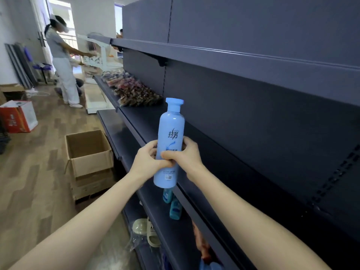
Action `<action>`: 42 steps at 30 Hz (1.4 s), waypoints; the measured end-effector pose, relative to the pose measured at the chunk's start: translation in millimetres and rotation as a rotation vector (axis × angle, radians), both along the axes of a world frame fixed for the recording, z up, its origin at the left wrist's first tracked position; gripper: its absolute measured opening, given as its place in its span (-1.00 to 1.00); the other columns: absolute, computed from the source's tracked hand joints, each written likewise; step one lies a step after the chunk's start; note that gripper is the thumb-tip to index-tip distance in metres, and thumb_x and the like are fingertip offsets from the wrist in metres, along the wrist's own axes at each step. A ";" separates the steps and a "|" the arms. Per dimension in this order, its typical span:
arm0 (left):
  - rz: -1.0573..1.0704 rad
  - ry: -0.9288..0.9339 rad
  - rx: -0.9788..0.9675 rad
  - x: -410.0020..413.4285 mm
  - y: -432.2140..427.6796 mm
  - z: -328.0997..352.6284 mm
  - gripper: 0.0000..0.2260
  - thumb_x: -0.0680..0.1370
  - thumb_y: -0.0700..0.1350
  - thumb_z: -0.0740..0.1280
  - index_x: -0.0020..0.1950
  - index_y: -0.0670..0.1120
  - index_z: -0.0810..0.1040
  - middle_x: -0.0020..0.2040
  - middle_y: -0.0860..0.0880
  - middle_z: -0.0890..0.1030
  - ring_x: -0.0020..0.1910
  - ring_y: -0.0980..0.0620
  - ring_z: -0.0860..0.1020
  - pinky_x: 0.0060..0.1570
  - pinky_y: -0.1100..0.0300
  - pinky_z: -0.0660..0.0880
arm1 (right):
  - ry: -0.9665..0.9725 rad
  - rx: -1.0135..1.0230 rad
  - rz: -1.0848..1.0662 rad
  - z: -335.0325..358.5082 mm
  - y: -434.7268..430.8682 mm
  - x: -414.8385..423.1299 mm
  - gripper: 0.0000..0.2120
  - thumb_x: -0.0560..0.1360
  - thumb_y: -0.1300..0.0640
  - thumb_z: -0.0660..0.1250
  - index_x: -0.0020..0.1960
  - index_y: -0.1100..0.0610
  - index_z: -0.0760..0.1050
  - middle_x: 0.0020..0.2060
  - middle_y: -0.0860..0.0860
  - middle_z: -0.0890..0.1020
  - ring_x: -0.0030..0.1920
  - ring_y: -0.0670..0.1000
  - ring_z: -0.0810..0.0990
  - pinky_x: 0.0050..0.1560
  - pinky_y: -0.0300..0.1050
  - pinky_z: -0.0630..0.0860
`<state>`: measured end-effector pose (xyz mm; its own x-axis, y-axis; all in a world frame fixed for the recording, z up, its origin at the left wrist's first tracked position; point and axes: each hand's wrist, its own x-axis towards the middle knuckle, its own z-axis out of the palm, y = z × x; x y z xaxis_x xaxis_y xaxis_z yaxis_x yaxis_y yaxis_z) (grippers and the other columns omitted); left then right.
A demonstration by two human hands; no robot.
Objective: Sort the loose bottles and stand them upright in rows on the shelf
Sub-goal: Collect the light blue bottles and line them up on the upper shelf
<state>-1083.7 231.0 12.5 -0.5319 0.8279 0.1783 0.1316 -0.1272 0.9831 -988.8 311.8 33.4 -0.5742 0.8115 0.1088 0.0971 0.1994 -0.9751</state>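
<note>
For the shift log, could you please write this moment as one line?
left hand: grips blue bottle | right hand: grips same bottle | bottle: upright, not yet on shelf | lower shelf: two teal bottles

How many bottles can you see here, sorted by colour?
Light blue bottle, held up: 1
Teal bottles on the lower shelf: 2
Total: 3
An orange shape farther down is too hidden to count.

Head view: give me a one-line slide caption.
Left hand and right hand grip a light blue bottle upright before the dark shelf, above two smaller teal bottles.
</note>
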 end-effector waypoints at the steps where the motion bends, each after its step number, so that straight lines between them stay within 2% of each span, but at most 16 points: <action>1: -0.019 -0.003 0.005 -2.8 6.6 0.7 -0.56 0.14 -0.20 0.46 -0.02 0.05 0.53 -0.16 0.08 0.67 -0.20 0.16 0.65 -0.29 0.33 0.54 | 0.003 -0.002 -0.017 1.0 4.8 -1.8 -0.61 0.25 0.34 0.49 0.02 0.15 0.49 -0.09 0.04 0.65 -0.08 0.03 0.65 -0.08 -0.03 0.62; 6: -0.108 -0.010 -0.009 -26.3 41.7 4.5 -0.52 0.14 -0.18 0.47 0.03 0.05 0.53 -0.09 0.05 0.68 -0.14 0.10 0.66 -0.20 0.24 0.56 | 0.018 -0.028 -0.114 5.1 28.5 -18.8 -0.63 0.28 0.36 0.47 0.05 0.18 0.51 -0.12 0.03 0.65 -0.13 0.01 0.64 -0.16 -0.13 0.60; 8: -0.145 0.011 -0.024 -37.9 55.5 6.4 -0.48 0.09 -0.12 0.49 0.04 0.06 0.53 -0.07 0.04 0.68 -0.11 0.08 0.66 -0.14 0.18 0.57 | 0.021 -0.047 -0.140 6.3 37.8 -27.2 -0.65 0.30 0.36 0.45 0.05 0.17 0.50 -0.14 0.02 0.64 -0.13 0.02 0.64 -0.14 -0.11 0.60; 11: -0.217 0.045 -0.038 -54.0 78.0 8.9 -0.42 0.04 -0.04 0.49 0.06 0.03 0.53 -0.06 0.04 0.68 -0.09 0.06 0.65 -0.07 0.13 0.58 | 0.038 -0.061 -0.196 8.1 50.7 -37.3 -0.69 0.33 0.37 0.43 -0.03 0.09 0.46 -0.18 -0.03 0.62 -0.19 -0.05 0.63 -0.16 -0.14 0.60; 13: -0.269 0.055 -0.043 -61.4 93.1 9.7 -0.39 0.01 0.00 0.48 0.06 0.01 0.54 -0.06 0.03 0.68 -0.09 0.05 0.66 -0.07 0.12 0.59 | 0.059 -0.063 -0.254 8.7 56.9 -41.8 -0.68 0.34 0.37 0.42 -0.09 0.01 0.42 -0.18 -0.05 0.61 -0.21 -0.10 0.61 -0.18 -0.19 0.59; 15: -0.327 0.059 -0.042 -65.3 106.8 10.1 -0.40 0.00 0.01 0.46 0.03 -0.01 0.53 -0.09 0.02 0.67 -0.13 0.08 0.66 -0.15 0.18 0.58 | 0.074 -0.073 -0.309 8.4 62.1 -44.4 -0.66 0.35 0.36 0.42 -0.05 0.02 0.40 -0.15 -0.04 0.60 -0.18 -0.10 0.60 -0.16 -0.20 0.57; 19: -0.445 0.060 -0.048 -65.7 128.1 7.7 -0.58 0.11 -0.15 0.46 -0.06 0.00 0.51 -0.14 0.06 0.64 -0.26 0.23 0.63 -0.31 0.36 0.51 | 0.032 -0.086 -0.435 6.0 70.7 -44.5 -0.59 0.35 0.29 0.45 0.11 0.09 0.37 -0.06 -0.01 0.59 -0.08 -0.04 0.60 -0.06 -0.13 0.56; 21: -0.505 0.065 -0.053 -63.1 136.4 4.6 -0.60 0.16 -0.20 0.47 -0.05 0.00 0.50 -0.14 0.07 0.63 -0.27 0.26 0.62 -0.35 0.40 0.49 | 0.002 -0.085 -0.504 3.1 73.4 -40.8 -0.56 0.34 0.27 0.47 0.14 0.10 0.37 0.00 0.02 0.61 -0.02 -0.01 0.61 -0.03 -0.10 0.57; 26: -0.631 0.086 -0.092 -46.2 156.5 -4.5 -0.57 0.31 -0.35 0.49 0.12 -0.12 0.50 -0.08 0.04 0.62 -0.17 0.18 0.61 -0.27 0.34 0.50 | -0.005 -0.082 -0.656 -4.3 76.3 -21.7 -0.54 0.32 0.27 0.51 0.11 0.10 0.37 0.00 0.01 0.60 -0.01 -0.01 0.61 -0.12 -0.18 0.55; 30: -0.727 0.108 -0.110 -24.5 171.9 -9.0 -0.56 0.33 -0.34 0.49 0.15 -0.11 0.49 -0.04 0.02 0.63 -0.09 0.14 0.61 -0.20 0.29 0.51 | -0.034 -0.072 -0.748 -6.9 79.6 0.1 -0.50 0.31 0.26 0.52 0.16 0.11 0.39 0.02 0.02 0.61 0.00 -0.02 0.61 -0.06 -0.15 0.57; 35: -0.817 0.156 -0.103 9.8 189.1 -10.7 -0.56 0.32 -0.31 0.51 0.14 -0.09 0.47 -0.03 0.04 0.61 -0.06 0.14 0.59 -0.16 0.25 0.50 | -0.051 -0.064 -0.828 -5.6 82.5 33.3 -0.53 0.31 0.29 0.51 0.11 0.07 0.38 -0.04 -0.02 0.59 -0.04 -0.04 0.59 -0.06 -0.13 0.55; 38: -0.869 0.172 -0.098 30.1 199.1 -12.2 -0.54 0.33 -0.31 0.51 0.15 -0.09 0.44 -0.01 0.04 0.59 -0.04 0.15 0.58 -0.14 0.26 0.50 | -0.061 -0.060 -0.866 -4.9 86.2 52.2 -0.53 0.30 0.31 0.51 0.12 0.08 0.39 -0.01 0.01 0.61 -0.01 -0.02 0.60 -0.03 -0.11 0.56; 40: -0.905 0.198 -0.095 40.9 206.7 -13.5 -0.54 0.34 -0.30 0.51 0.16 -0.09 0.44 0.00 0.03 0.60 -0.02 0.14 0.58 -0.13 0.25 0.51 | -0.054 -0.062 -0.885 -5.8 88.5 62.3 -0.52 0.31 0.32 0.50 0.14 0.10 0.40 0.00 0.03 0.61 -0.01 -0.02 0.60 -0.06 -0.14 0.56; 42: -0.928 0.224 -0.090 50.4 214.4 -15.9 -0.52 0.33 -0.27 0.52 0.19 -0.12 0.46 0.03 -0.01 0.62 0.03 0.07 0.60 -0.05 0.15 0.56 | -0.041 -0.064 -0.899 -6.8 90.4 70.5 -0.52 0.32 0.34 0.49 0.14 0.11 0.40 -0.02 0.02 0.60 -0.04 -0.04 0.59 -0.13 -0.21 0.53</action>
